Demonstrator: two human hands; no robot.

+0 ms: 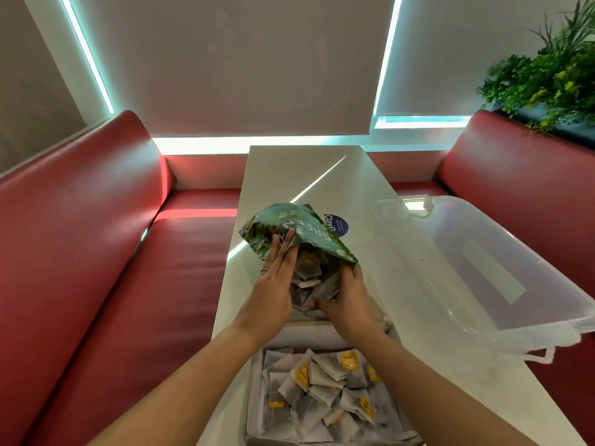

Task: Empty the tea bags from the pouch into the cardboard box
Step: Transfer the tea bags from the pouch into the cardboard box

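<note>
A green printed pouch (283, 226) is held tilted above the table, its open mouth facing down toward me. Grey tea bags with yellow tags (307, 272) show inside the opening. My left hand (277, 278) presses flat against the pouch's left side. My right hand (346, 297) grips the lower right edge of the opening. Below my wrists, at the table's near end, sits the cardboard box (254, 397), holding several tea bags (325, 387).
A large clear plastic bin (483, 262) lies on the right part of the white table (289, 175). A blue round sticker (338, 225) lies behind the pouch. Red benches (112, 252) flank the table; a plant (547, 69) stands at the back right.
</note>
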